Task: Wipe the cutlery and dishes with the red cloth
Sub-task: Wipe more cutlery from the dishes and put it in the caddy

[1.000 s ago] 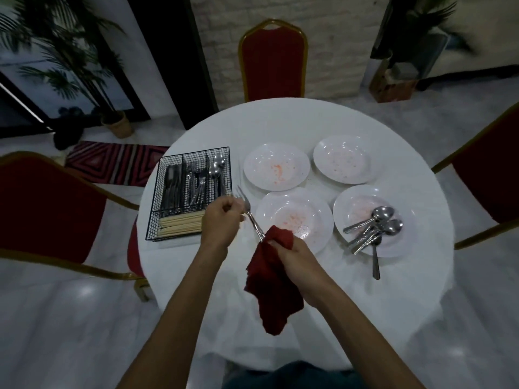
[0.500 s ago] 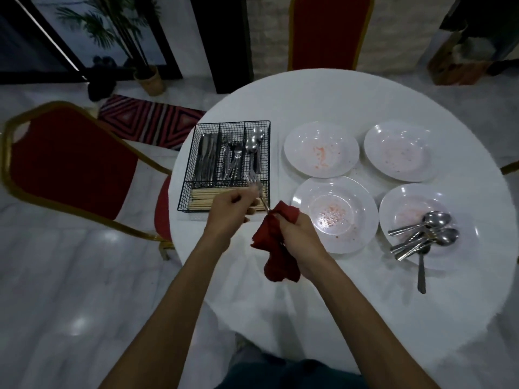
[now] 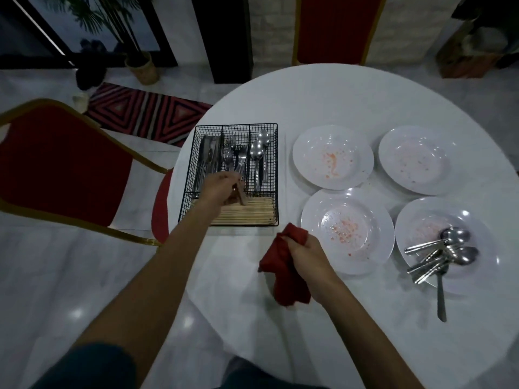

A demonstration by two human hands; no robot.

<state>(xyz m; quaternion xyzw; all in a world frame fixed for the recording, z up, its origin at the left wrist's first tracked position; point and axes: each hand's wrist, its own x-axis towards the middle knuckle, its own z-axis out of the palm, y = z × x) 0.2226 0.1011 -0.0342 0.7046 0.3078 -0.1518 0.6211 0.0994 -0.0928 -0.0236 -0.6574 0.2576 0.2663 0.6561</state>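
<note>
My left hand (image 3: 220, 189) reaches over the black wire cutlery basket (image 3: 236, 125), fingers curled round a fork (image 3: 241, 167) that points into the middle compartment among other forks. Knives lie in the left compartment, spoons in the right, chopsticks along the front. My right hand (image 3: 309, 254) grips the red cloth (image 3: 283, 270) just above the white table (image 3: 337, 94), near the front edge. Several white plates with reddish stains lie to the right: one far left (image 3: 332, 157), one far right (image 3: 418, 160), one near (image 3: 346, 230). A plate at the right (image 3: 421, 220) carries several spoons (image 3: 446, 248).
A red chair with a gold frame (image 3: 61, 164) stands left of the table and another (image 3: 337, 26) behind it. A striped rug (image 3: 146, 115) and a potted plant (image 3: 141, 67) are on the floor at the back left.
My left hand has carried the fork away from the cloth and over the basket's middle compartment. My right hand has stayed near the table's front with the cloth, now off the fork.
</note>
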